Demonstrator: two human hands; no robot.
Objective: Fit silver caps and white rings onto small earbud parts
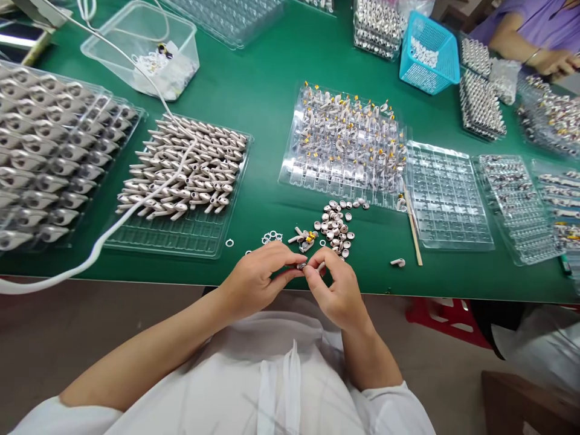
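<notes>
My left hand (256, 275) and my right hand (333, 287) meet at the near edge of the green table (267, 90). Both pinch a small beige earbud piece (302, 265) between fingertips. Just beyond them lies a heap of small round metal caps (335, 226), a few white rings (272, 237) and loose earbud parts (306, 238). A single earbud shell (397, 262) lies to the right, beside a thin wooden stick (413, 228).
Clear trays hold beige earbud stems (185, 172), grey shells (54, 157) and wired parts (347, 142); an unfilled tray (446, 196) sits right. A white cable (136, 205) crosses the left. A blue basket (428, 54), a clear tub (145, 48) and another person's arm (534, 45) are far.
</notes>
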